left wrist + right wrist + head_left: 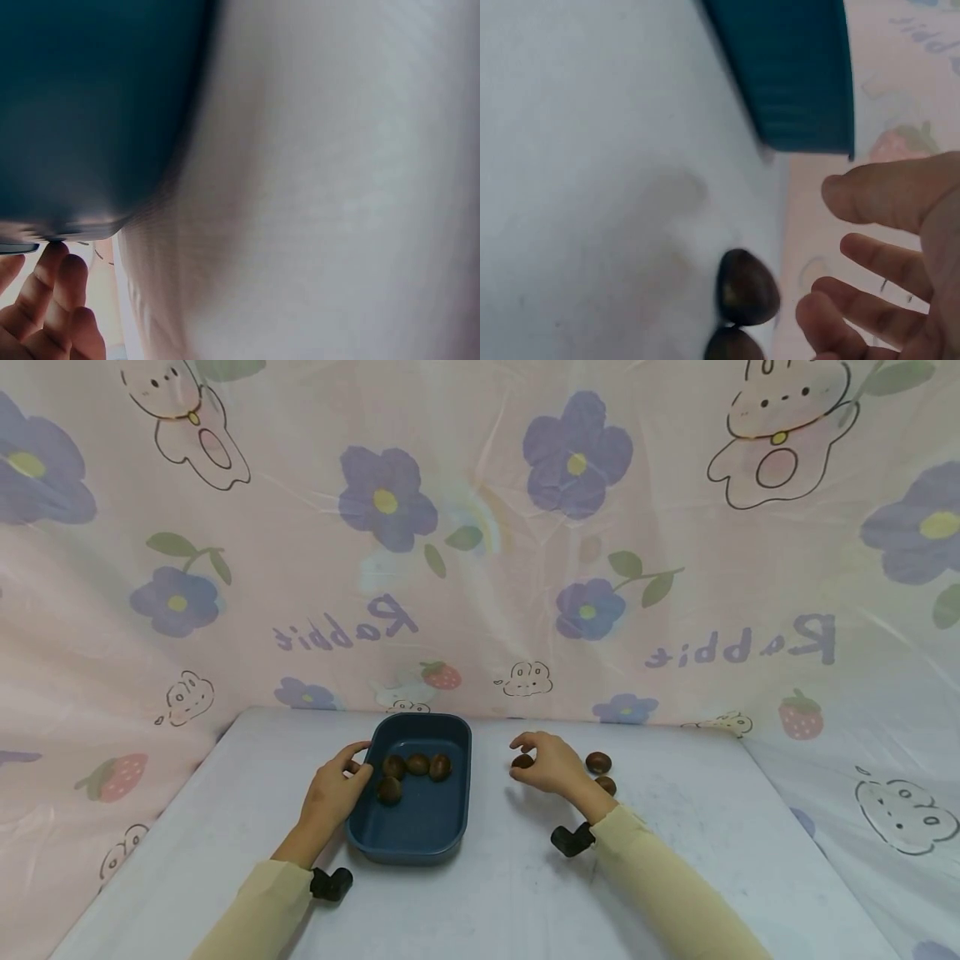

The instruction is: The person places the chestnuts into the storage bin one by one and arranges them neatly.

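My left hand [335,789] holds the left side of a dark blue rectangular box [420,852], its thumb over the rim. In the left wrist view, curved fingers [67,281] of this hand touch the box's outer wall. Several brown chestnuts [417,764] lie inside the box, grouped toward its far left part. To the right of the box, my right hand [553,764] pinches a chestnut [522,762] between thumb and finger. In the right wrist view, its thumb [877,199] and other fingers show, but that chestnut is hidden.
Two loose chestnuts lie on the white table [510,902] right of my right hand: one farther off [598,762], one nearer [605,787] and partly behind the wrist. A patterned curtain [480,568] hangs behind the table.
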Demonstrator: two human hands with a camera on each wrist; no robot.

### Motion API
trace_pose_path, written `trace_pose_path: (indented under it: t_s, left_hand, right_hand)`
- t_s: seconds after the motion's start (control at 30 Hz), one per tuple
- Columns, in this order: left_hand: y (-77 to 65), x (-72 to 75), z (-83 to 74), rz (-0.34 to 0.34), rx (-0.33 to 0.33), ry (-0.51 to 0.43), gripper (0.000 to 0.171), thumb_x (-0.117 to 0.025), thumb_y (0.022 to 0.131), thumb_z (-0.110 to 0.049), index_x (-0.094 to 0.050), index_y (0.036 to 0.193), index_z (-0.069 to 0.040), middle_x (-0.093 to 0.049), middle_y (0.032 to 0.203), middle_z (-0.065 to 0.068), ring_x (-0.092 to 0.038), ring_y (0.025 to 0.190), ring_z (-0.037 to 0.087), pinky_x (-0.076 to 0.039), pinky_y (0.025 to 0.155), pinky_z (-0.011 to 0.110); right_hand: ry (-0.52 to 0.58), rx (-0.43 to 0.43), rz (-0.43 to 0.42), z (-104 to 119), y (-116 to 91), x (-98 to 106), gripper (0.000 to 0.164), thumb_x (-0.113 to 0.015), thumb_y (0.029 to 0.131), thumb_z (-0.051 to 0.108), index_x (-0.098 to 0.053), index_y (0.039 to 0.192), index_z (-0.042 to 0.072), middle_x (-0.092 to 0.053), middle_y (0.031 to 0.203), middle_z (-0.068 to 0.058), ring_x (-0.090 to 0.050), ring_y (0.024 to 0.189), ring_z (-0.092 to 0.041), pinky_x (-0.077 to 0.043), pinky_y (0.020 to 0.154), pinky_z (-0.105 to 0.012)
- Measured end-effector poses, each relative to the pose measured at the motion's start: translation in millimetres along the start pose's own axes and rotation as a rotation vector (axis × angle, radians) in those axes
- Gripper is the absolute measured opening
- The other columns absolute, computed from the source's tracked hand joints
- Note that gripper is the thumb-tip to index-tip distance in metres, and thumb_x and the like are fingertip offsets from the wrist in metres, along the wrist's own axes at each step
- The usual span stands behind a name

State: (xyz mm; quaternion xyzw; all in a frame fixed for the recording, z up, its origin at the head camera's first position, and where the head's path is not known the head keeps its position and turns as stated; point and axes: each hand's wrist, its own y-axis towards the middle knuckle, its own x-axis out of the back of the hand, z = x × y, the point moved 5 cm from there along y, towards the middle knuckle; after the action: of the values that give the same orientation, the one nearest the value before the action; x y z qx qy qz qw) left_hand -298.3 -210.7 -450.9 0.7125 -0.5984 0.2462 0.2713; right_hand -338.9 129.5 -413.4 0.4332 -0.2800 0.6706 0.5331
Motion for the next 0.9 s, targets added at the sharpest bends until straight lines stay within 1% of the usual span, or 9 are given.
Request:
trace_pose_path:
  t_s: [0.13,0.3,0.47,0.7,0.9]
  left_hand:
    - [-0.1,0.2,0.2,-0.001,0.001,0.001,0.046,-0.050,0.092,-0.032,-0.050,0.138,-0.028,-0.064,0.098,0.004,-0.056,0.075,0.018,-0.042,0.063,0.029]
    - [-0.2,0.4,0.1,-0.002,0.003,0.004,0.046,-0.051,0.092,-0.033,-0.050,0.138,-0.028,-0.065,0.099,0.004,-0.056,0.075,0.018,-0.042,0.064,0.029]
    - [0.2,0.0,-0.1,-0.001,-0.003,0.006,0.046,-0.051,0.092,-0.033,-0.051,0.137,-0.027,-0.065,0.099,0.006,-0.056,0.076,0.019,-0.043,0.063,0.029]
    - [0.8,1.1,-1.5,-0.003,-0.013,0.004,0.045,-0.051,0.092,-0.031,-0.051,0.137,-0.025,-0.065,0.098,0.006,-0.056,0.074,0.017,-0.042,0.063,0.029]
    - [1.6,0.9,-1.8,0.001,-0.009,0.003,0.045,-0.051,0.093,-0.032,-0.051,0.137,-0.026,-0.065,0.097,0.005,-0.056,0.075,0.018,-0.042,0.064,0.029]
  right_hand:
    - [0.006,-0.035,0.022,-10.0,3.7,-4.6,0.043,-0.076,0.076,0.031,-0.067,0.117,0.019,-0.067,0.112,-0.005,-0.064,0.092,-0.018,-0.049,0.080,-0.039]
    - [0.025,-0.053,0.028,-19.7,6.3,-8.1,0.043,-0.077,0.075,0.028,-0.067,0.116,0.019,-0.067,0.113,-0.005,-0.065,0.093,-0.017,-0.050,0.080,-0.039]
    - [0.020,-0.070,0.026,-28.0,9.2,-11.6,0.042,-0.078,0.073,0.025,-0.068,0.113,0.019,-0.066,0.111,-0.005,-0.064,0.091,-0.016,-0.049,0.078,-0.037]
    - [-0.011,-0.071,0.009,-33.9,13.7,-15.3,0.036,-0.076,0.074,0.022,-0.070,0.109,0.019,-0.068,0.105,-0.004,-0.062,0.091,-0.019,-0.049,0.081,-0.041]
    - [-0.007,-0.080,0.012,-36.0,16.6,-17.2,0.035,-0.074,0.074,0.021,-0.070,0.109,0.021,-0.068,0.101,-0.001,-0.061,0.089,-0.017,-0.049,0.080,-0.039]
